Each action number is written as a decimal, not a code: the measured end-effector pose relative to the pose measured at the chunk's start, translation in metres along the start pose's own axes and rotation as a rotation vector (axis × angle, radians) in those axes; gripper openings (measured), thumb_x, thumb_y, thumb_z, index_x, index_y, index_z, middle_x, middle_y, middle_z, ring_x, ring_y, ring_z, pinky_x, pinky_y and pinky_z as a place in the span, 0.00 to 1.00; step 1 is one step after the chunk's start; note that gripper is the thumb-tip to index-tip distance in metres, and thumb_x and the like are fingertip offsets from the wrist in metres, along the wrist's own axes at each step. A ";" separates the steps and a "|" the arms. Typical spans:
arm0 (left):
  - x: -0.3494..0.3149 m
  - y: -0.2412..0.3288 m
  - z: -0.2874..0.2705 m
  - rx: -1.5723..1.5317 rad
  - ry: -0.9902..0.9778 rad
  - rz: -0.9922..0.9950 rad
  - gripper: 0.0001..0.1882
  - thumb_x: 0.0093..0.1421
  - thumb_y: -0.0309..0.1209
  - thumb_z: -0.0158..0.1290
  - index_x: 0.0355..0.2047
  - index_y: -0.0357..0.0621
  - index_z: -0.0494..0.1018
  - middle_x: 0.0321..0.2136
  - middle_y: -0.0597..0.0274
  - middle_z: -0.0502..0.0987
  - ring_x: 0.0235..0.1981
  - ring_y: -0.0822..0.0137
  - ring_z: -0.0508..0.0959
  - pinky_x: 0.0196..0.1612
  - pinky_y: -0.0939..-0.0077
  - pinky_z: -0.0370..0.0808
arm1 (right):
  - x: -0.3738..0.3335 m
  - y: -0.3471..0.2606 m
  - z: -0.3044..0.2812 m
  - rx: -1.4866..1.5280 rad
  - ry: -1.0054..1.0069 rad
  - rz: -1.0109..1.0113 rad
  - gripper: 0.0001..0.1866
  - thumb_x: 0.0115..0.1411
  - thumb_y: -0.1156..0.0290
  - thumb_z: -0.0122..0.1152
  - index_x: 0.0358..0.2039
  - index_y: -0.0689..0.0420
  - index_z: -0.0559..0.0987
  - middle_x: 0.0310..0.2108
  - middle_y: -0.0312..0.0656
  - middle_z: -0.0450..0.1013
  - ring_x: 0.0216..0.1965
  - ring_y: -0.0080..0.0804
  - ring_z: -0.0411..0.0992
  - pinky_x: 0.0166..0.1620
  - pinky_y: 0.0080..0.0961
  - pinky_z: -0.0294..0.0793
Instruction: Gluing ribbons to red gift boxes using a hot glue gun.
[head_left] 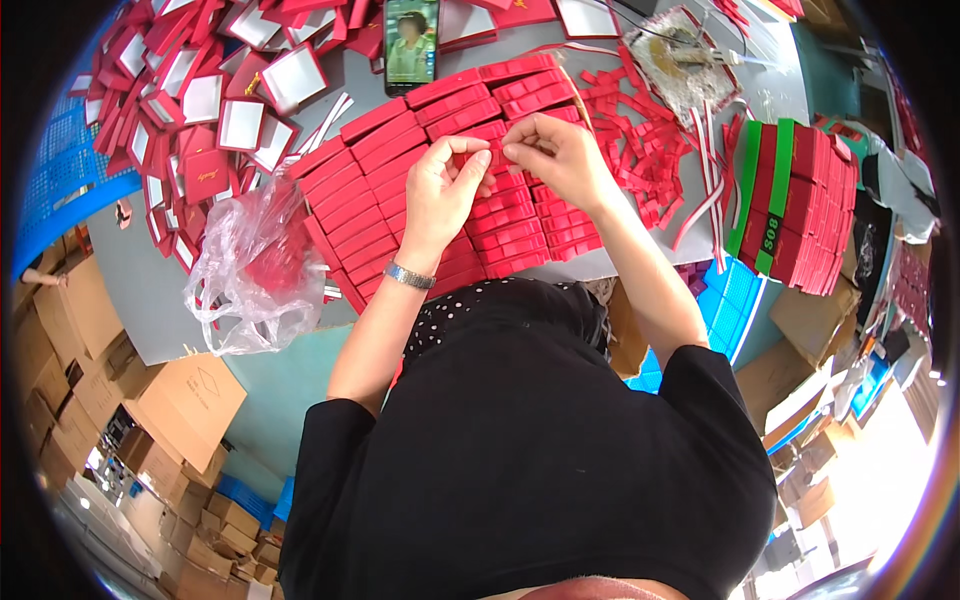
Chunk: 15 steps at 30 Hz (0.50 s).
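Rows of small red boxes [370,190] are packed side by side before me, many with a red bow on the edge. Above them my left hand [442,190], with a metal-banded watch [410,276] on its wrist, is closed with thumb and forefinger pinched. Close to its right, my right hand [566,160] is also closed in a pinch. The fingertips of both hands nearly meet. Whatever they hold, if anything, is too small and too red against the boxes to make out.
Open red boxes with white insides [240,125] lie heaped at the far left. A clear plastic bag [262,280] is nearby. A phone [411,45] stands at the back. Loose red bows [640,150] lie right, beside a stack of boxes with green straps [800,210]. Cartons [190,405] are at lower left.
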<state>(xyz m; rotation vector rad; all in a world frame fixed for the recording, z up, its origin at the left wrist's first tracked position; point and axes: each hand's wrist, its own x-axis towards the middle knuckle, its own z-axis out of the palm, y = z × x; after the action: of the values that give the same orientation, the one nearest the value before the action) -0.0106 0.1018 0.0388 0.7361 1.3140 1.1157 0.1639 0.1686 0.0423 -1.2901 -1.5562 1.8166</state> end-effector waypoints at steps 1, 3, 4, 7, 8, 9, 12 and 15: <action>0.004 -0.001 -0.006 0.003 0.053 0.049 0.08 0.64 0.24 0.55 0.43 0.36 0.73 0.29 0.64 0.77 0.27 0.75 0.78 0.29 0.81 0.78 | 0.016 0.003 0.005 0.103 -0.057 -0.044 0.07 0.63 0.78 0.59 0.42 0.65 0.76 0.34 0.37 0.76 0.35 0.23 0.77 0.40 0.20 0.77; 0.015 -0.006 -0.020 0.026 0.158 0.164 0.11 0.64 0.25 0.56 0.46 0.37 0.71 0.30 0.65 0.77 0.28 0.76 0.78 0.31 0.81 0.77 | 0.044 -0.007 0.008 -0.036 -0.007 -0.062 0.07 0.62 0.75 0.61 0.39 0.63 0.78 0.32 0.36 0.77 0.33 0.22 0.77 0.37 0.19 0.75; 0.022 -0.015 -0.028 0.170 0.283 0.253 0.11 0.62 0.26 0.58 0.44 0.37 0.72 0.30 0.63 0.77 0.28 0.75 0.78 0.29 0.81 0.76 | 0.057 -0.016 0.010 -0.150 0.030 -0.083 0.07 0.62 0.74 0.62 0.39 0.63 0.78 0.30 0.36 0.78 0.31 0.21 0.77 0.36 0.18 0.75; 0.029 -0.018 -0.045 0.719 0.350 0.452 0.12 0.57 0.26 0.60 0.41 0.39 0.73 0.33 0.57 0.77 0.35 0.61 0.77 0.39 0.69 0.75 | 0.093 -0.020 0.009 -0.403 0.114 -0.165 0.09 0.60 0.68 0.63 0.38 0.59 0.81 0.26 0.36 0.78 0.27 0.18 0.74 0.33 0.21 0.73; 0.031 -0.021 -0.050 0.908 0.361 0.594 0.12 0.55 0.25 0.60 0.40 0.40 0.74 0.34 0.56 0.77 0.38 0.55 0.75 0.44 0.64 0.73 | 0.102 -0.022 0.011 -0.433 0.111 -0.160 0.09 0.60 0.68 0.63 0.38 0.59 0.81 0.26 0.36 0.78 0.27 0.18 0.74 0.33 0.21 0.73; 0.031 -0.025 -0.053 0.944 0.340 0.604 0.13 0.55 0.25 0.59 0.42 0.41 0.74 0.38 0.55 0.75 0.44 0.51 0.72 0.50 0.59 0.69 | 0.109 -0.020 0.012 -0.436 0.104 -0.162 0.09 0.60 0.68 0.63 0.38 0.59 0.81 0.26 0.36 0.78 0.27 0.18 0.74 0.33 0.21 0.73; 0.032 -0.026 -0.055 1.039 0.317 0.637 0.16 0.54 0.26 0.59 0.45 0.40 0.73 0.44 0.55 0.72 0.47 0.52 0.70 0.52 0.60 0.68 | 0.121 -0.014 0.016 -0.496 0.102 -0.239 0.09 0.59 0.68 0.64 0.38 0.59 0.81 0.26 0.37 0.78 0.27 0.20 0.73 0.34 0.22 0.74; 0.033 -0.024 -0.055 1.052 0.297 0.633 0.18 0.54 0.25 0.58 0.46 0.40 0.73 0.46 0.55 0.71 0.47 0.52 0.70 0.53 0.59 0.68 | 0.121 -0.015 0.017 -0.503 0.092 -0.211 0.09 0.58 0.68 0.64 0.37 0.58 0.82 0.25 0.37 0.77 0.27 0.21 0.73 0.35 0.24 0.74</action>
<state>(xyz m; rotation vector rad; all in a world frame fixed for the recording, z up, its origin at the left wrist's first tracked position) -0.0620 0.1155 -0.0039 1.9112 2.0092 0.9700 0.0879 0.2598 0.0104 -1.3280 -2.0893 1.2610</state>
